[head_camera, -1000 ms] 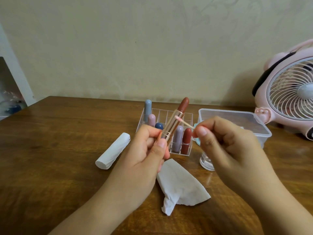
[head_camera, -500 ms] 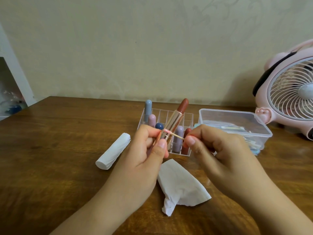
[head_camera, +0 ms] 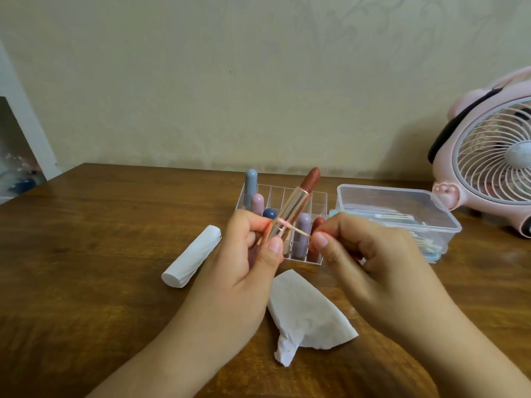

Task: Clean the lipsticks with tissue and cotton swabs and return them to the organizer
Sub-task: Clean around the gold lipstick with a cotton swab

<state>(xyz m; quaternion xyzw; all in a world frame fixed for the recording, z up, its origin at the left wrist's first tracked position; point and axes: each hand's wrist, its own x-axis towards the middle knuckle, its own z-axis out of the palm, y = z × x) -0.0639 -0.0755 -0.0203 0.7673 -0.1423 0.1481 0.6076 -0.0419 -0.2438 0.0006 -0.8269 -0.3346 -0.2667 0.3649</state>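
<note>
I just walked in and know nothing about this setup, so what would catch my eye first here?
Centre stage, the left hand holds an open lipstick with a gold tube and brownish-red tip, while the right hand pinches a cotton swab against the tube. At the right edge stands a pink fan; a crumpled tissue lies on the wooden table below the hands.

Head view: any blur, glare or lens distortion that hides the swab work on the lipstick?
Head view: lighting soft and even, no harsh glare; the cotton swab against the lipstick reads clearly between the left hand and right hand; wide-angle bending warps the pink fan at the right edge.
</note>
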